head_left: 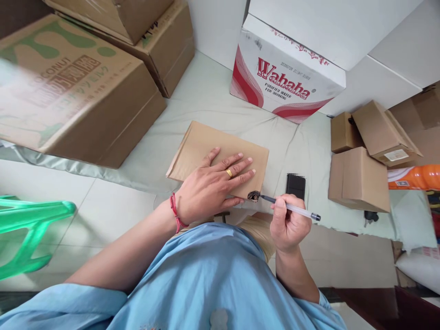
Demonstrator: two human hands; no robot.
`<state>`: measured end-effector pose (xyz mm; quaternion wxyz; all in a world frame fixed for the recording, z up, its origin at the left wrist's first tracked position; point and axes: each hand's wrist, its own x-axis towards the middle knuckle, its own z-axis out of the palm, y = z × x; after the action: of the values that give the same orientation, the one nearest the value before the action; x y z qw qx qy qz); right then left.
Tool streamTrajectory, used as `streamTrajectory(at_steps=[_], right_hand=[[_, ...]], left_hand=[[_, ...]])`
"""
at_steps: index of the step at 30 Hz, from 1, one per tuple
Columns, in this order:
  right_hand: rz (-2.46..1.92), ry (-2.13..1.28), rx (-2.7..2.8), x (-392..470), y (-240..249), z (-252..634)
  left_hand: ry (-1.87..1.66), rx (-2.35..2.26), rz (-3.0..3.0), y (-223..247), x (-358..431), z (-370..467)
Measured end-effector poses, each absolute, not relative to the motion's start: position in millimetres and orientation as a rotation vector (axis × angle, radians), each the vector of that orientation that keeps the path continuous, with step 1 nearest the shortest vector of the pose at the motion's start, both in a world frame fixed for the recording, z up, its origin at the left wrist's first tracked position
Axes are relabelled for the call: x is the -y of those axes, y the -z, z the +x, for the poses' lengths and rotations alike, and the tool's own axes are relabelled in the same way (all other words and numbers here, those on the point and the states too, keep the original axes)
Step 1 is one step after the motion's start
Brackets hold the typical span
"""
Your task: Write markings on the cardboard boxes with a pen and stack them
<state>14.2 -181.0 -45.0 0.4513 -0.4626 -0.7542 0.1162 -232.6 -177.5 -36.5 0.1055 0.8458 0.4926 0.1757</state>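
A brown paper sheet or envelope (195, 142) lies at a slant on the pale green cloth. My left hand (215, 185) rests flat on it with the fingers spread; it wears a gold ring and a red string bracelet. In my right hand (290, 222) is a pen (299, 210) with a clear barrel, pinched between thumb and fingers. Its dark tip touches or nearly touches a black scribbled mark (253, 196) at the paper's lower right corner. Just behind my right hand, a black flat object (296, 185) lies on the cloth, partly hidden.
Large cartons (113, 110) stand at the left, and a white and red Wahaha carton (285, 78) at the back. Smaller boxes (359, 178) and an orange bottle (417, 177) are at the right. A green stool (37, 213) stands on the floor at the left.
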Motion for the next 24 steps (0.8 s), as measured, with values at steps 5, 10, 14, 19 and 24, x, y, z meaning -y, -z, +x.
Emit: streamTrajectory(at_steps=[5, 10, 14, 19, 24], right_hand=[[-1.164, -0.244, 1.858, 179, 41, 15], [-1.130, -0.344, 1.814, 181, 40, 17], [-1.056, -0.361, 1.910, 184, 42, 13], [-0.921, -0.295, 2.010, 185, 40, 8], [-0.941, -0.272, 2.004, 186, 39, 6]], left_hand=[[-0.487, -1.457, 2.498, 36, 177, -232], [-0.490, -1.449, 2.504, 36, 177, -232], [-0.521, -1.457, 2.500, 37, 177, -232], [-0.550, -1.453, 2.516, 39, 177, -232], [-0.554, -1.457, 2.530, 40, 177, -232]])
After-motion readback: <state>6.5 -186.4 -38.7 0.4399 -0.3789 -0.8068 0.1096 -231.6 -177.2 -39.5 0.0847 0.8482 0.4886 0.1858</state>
